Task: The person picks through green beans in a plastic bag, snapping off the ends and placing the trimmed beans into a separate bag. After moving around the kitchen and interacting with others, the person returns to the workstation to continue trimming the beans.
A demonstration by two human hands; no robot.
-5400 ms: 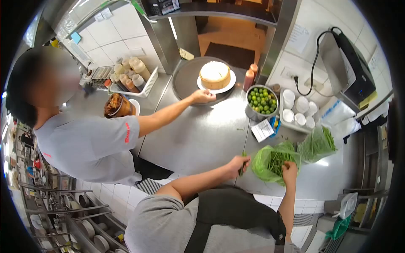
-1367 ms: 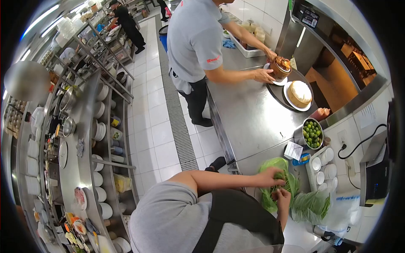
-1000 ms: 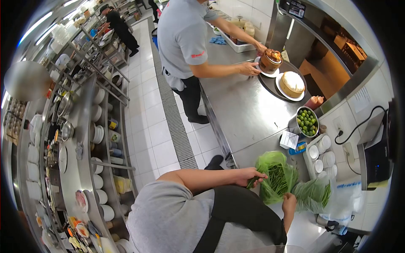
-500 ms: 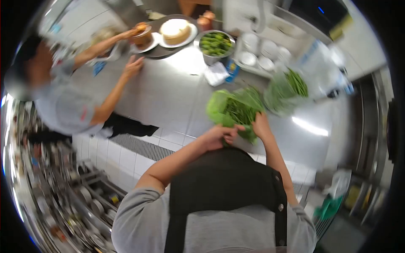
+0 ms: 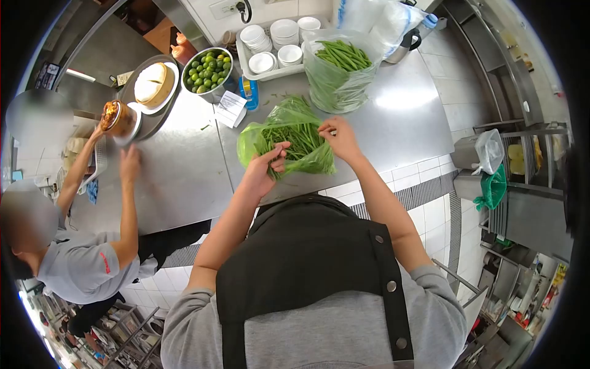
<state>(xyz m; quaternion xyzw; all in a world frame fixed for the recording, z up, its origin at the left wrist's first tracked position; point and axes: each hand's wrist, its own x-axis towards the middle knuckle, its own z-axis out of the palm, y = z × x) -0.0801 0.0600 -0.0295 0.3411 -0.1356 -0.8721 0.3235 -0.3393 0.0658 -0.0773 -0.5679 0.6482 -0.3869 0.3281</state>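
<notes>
A thin green plastic bag (image 5: pixel 249 142) lies open on the counter in front of me, filled with thin green bean-like stalks (image 5: pixel 294 139). My left hand (image 5: pixel 263 172) is over its near left side, fingers loosely bent and apart, with nothing visible in them. At the right rim, my right hand (image 5: pixel 341 140) has its fingertips pinched together on the bag's edge. Behind it stands a clear plastic bag (image 5: pixel 335 89) of long green beans (image 5: pixel 344 55), touched by neither hand.
A metal bowl of green citrus fruits (image 5: pixel 209 71), a paper slip (image 5: pixel 231 109), a blue box (image 5: pixel 249 92) and a tray of white dishes (image 5: pixel 271 74) stand behind. At left a co-worker's hand holds a filled cup (image 5: pixel 117 120) near a round tray (image 5: pixel 147 126).
My view has swung, so the counter sits further left. My left hand has moved from the bag's near edge to over the stalks. My right hand stays at the bag's right edge.
</notes>
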